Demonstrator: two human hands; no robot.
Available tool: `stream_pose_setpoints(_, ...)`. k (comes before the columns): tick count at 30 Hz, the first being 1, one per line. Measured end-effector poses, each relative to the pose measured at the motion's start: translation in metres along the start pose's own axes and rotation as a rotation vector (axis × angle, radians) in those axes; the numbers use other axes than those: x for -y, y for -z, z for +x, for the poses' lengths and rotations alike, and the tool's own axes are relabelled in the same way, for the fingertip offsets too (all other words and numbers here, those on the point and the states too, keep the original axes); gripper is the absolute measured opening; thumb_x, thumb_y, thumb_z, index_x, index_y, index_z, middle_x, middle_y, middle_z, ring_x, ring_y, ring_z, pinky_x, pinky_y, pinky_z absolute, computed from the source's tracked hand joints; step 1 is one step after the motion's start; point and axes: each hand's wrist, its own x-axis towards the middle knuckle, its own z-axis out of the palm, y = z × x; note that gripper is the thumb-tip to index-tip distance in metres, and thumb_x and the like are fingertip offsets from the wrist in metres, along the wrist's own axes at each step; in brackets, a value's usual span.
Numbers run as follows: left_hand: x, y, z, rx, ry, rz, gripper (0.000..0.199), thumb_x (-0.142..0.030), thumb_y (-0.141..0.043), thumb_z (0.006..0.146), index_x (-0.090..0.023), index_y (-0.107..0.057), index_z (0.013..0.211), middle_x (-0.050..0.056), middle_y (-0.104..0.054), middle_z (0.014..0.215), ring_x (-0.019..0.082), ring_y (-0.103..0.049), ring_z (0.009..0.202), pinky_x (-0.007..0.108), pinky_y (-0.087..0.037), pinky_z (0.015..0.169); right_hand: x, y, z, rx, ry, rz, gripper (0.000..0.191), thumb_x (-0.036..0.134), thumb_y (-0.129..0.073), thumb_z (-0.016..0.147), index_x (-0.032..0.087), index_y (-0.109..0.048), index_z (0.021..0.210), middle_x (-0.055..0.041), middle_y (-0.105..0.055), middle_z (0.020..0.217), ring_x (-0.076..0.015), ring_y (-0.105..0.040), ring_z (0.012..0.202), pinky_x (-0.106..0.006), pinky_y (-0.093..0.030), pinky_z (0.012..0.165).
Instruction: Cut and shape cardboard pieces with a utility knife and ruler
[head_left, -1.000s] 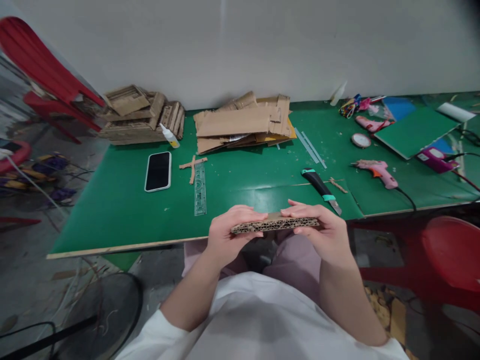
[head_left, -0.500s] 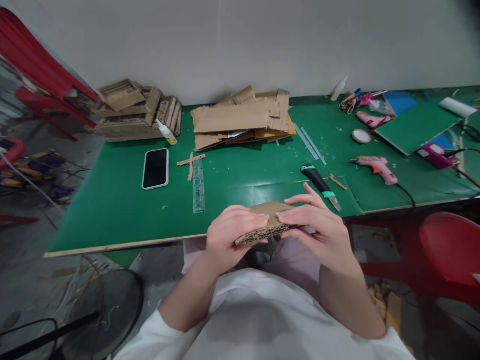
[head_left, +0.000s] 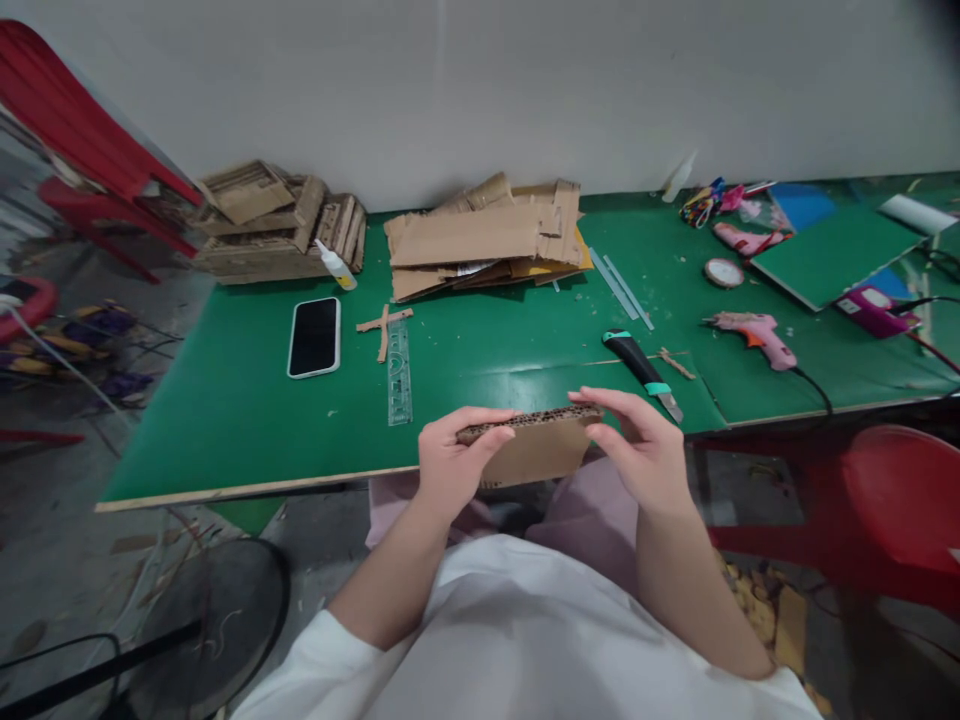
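Between my two hands is a thick piece of layered cardboard [head_left: 541,450], its corrugated edge turned up and its flat face toward me. It is held over my lap at the table's front edge. My left hand [head_left: 459,455] grips its left end, thumb on the near face and fingers behind. At the right end my right hand [head_left: 639,440] pinches it the same way. Beyond the right hand lies a utility knife [head_left: 637,362] with its blade out. A clear ruler [head_left: 399,375] and crossed cardboard strips [head_left: 384,328] lie beyond the left hand.
On the green table [head_left: 225,420] are a phone [head_left: 314,338], a glue bottle [head_left: 336,266], stacked cardboard frames [head_left: 259,235] and a cardboard pile [head_left: 472,240]. To the right are a pink glue gun [head_left: 754,335] with a cord, and tape [head_left: 724,273]. A red chair [head_left: 904,500] stands at the right.
Both hands have turned the cardboard piece: its corrugated edge faced me before and now points up, with the flat face toward me. The grip of both hands has shifted toward its ends.
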Motion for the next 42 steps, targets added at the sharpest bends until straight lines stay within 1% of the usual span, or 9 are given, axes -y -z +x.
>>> stream_pose_setpoints(3, 0.005, 0.001, 0.003, -0.078, 0.062, -0.022, 0.013, -0.035, -0.072, 0.072, -0.024, -0.073, 0.076, 0.001, -0.072, 0.079, 0.017, -0.066, 0.074, 0.025, -0.050, 0.067, -0.016, 0.006, -0.006, -0.039, -0.081, 0.081, 0.027, 0.027, -0.055, 0.086, 0.034, -0.064, 0.111, -0.0005, -0.068, 0.108, -0.0168, -0.063, 0.098, -0.035, -0.052, 0.086)
stream_pose_setpoints(9, 0.014, -0.004, 0.008, -0.194, 0.218, -0.175, 0.023, -0.042, -0.071, 0.070, -0.019, -0.069, 0.074, 0.002, -0.070, 0.081, 0.014, -0.061, 0.069, 0.023, -0.045, 0.060, -0.029, 0.010, -0.010, 0.159, -0.089, 0.067, 0.040, 0.026, -0.056, 0.085, 0.034, -0.056, 0.123, -0.0019, -0.060, 0.126, -0.0172, -0.061, 0.105, -0.036, -0.052, 0.089)
stream_pose_setpoints(13, 0.013, -0.007, 0.012, -0.163, 0.338, -0.268, 0.028, -0.046, -0.071, 0.068, -0.019, -0.064, 0.072, 0.001, -0.067, 0.080, 0.012, -0.059, 0.065, 0.022, -0.044, 0.058, -0.026, 0.014, -0.002, 0.271, -0.103, 0.060, 0.043, 0.026, -0.056, 0.085, 0.035, -0.053, 0.126, -0.0019, -0.057, 0.128, -0.0179, -0.060, 0.108, -0.036, -0.051, 0.091)
stream_pose_setpoints(17, 0.016, -0.008, 0.017, -0.130, 0.446, -0.386, 0.028, -0.044, -0.070, 0.069, -0.019, -0.059, 0.071, -0.001, -0.066, 0.080, 0.012, -0.058, 0.067, 0.021, -0.044, 0.060, -0.021, 0.017, 0.011, 0.351, -0.136, 0.100, 0.040, 0.028, -0.055, 0.085, 0.035, -0.055, 0.124, -0.0014, -0.065, 0.117, -0.0158, -0.064, 0.099, -0.032, -0.053, 0.086)
stream_pose_setpoints(25, 0.015, -0.003, 0.019, -0.051, 0.435, -0.413, 0.028, -0.047, -0.053, 0.082, -0.021, -0.062, 0.078, 0.000, -0.066, 0.080, 0.014, -0.059, 0.071, 0.024, -0.045, 0.063, -0.012, 0.017, 0.020, 0.438, -0.181, 0.150, 0.043, 0.027, -0.058, 0.083, 0.034, -0.052, 0.126, -0.0020, -0.067, 0.110, -0.0153, -0.064, 0.096, -0.031, -0.053, 0.081)
stream_pose_setpoints(31, 0.009, 0.004, 0.007, 0.153, 0.243, -0.273, 0.025, -0.042, -0.056, 0.082, -0.022, -0.068, 0.091, 0.002, -0.068, 0.090, 0.016, -0.061, 0.079, 0.025, -0.046, 0.068, -0.022, 0.009, 0.012, 0.244, -0.197, 0.292, 0.043, 0.025, -0.063, 0.080, 0.037, -0.054, 0.121, -0.0001, -0.069, 0.105, -0.0140, -0.065, 0.092, -0.027, -0.053, 0.074)
stream_pose_setpoints(34, 0.002, 0.010, 0.006, 0.340, -0.036, -0.104, 0.025, -0.034, -0.054, 0.086, -0.025, -0.066, 0.106, 0.003, -0.068, 0.104, 0.019, -0.061, 0.094, 0.027, -0.046, 0.081, -0.022, 0.007, 0.009, 0.164, -0.180, 0.289, 0.038, 0.028, -0.066, 0.078, 0.034, -0.061, 0.115, -0.0006, -0.071, 0.099, -0.0143, -0.067, 0.086, -0.027, -0.054, 0.070)
stream_pose_setpoints(38, -0.010, 0.021, 0.012, 0.598, -0.399, 0.041, 0.041, -0.031, -0.055, 0.085, -0.026, -0.053, 0.126, 0.006, -0.064, 0.116, 0.021, -0.059, 0.102, 0.031, -0.046, 0.087, -0.015, 0.009, 0.007, 0.120, -0.179, 0.335, 0.035, 0.031, -0.069, 0.075, 0.035, -0.065, 0.109, -0.0003, -0.072, 0.094, -0.0148, -0.068, 0.080, -0.027, -0.055, 0.066)
stream_pose_setpoints(42, -0.018, 0.027, 0.015, 0.749, -0.402, 0.119, 0.053, -0.034, -0.057, 0.084, -0.028, -0.043, 0.134, 0.006, -0.062, 0.119, 0.021, -0.061, 0.099, 0.030, -0.047, 0.083, -0.015, 0.013, 0.004, 0.161, -0.155, 0.346, 0.032, 0.029, -0.069, 0.075, 0.036, -0.067, 0.107, -0.0001, -0.072, 0.093, -0.0146, -0.068, 0.079, -0.026, -0.056, 0.065)
